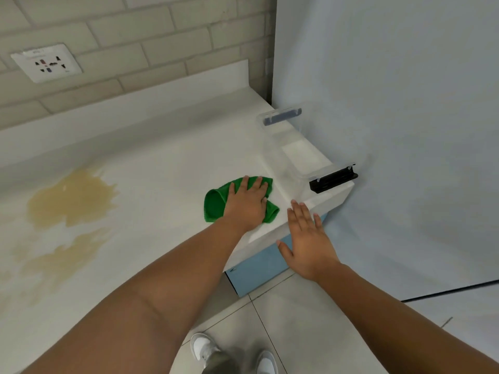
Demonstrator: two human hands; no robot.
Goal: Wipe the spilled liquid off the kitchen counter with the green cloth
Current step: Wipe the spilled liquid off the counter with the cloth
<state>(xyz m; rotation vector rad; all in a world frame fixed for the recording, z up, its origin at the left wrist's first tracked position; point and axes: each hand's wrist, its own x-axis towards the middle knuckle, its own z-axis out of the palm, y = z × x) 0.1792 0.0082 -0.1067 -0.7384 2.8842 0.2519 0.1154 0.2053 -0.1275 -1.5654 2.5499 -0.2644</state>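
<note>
At the right end of the white table (162,163), the crumpled green cloth (216,203) is pressed flat under the left hand (247,205), fingers spread. The right hand (307,238) is held open, empty. The yellowish spilled liquid (70,198), well apart leftward, is not yet wiped.

Probably a home kitchen: white counter (167,147), brick-tiled backsplash (151,44), wall socket (46,62), blue cabinet front (259,265).

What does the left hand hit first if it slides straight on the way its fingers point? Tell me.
Probably the clear plastic container. The left hand lies flat on the green cloth, fingers aimed at it; depth is unclear.
</note>
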